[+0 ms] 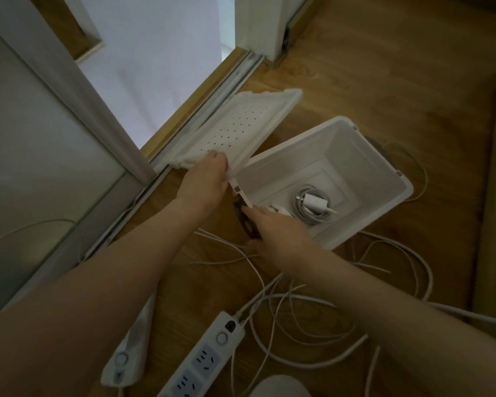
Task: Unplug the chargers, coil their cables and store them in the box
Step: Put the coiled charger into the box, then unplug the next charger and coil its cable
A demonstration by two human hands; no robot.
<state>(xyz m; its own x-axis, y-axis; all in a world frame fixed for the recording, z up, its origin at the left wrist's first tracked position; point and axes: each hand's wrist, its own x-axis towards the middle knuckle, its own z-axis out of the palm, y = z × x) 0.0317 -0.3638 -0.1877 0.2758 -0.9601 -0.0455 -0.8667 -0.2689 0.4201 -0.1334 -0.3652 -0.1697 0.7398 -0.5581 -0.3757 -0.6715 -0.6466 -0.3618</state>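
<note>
left hand (204,181) grip grasping lid (235,130) edge, lid tilted open beside box (364,156). right hand (278,236) at near rim by second charger (281,211); grip state unclear. coiled charger (312,203) on box bottom. hold lid wide, set second beside first, coil intact.

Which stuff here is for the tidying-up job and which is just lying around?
For the job: box, lid held by left hand, coiled charger inside, loose cables, power strip.
Just lying about: small black thing beside box, round white thing at bottom edge.
</note>
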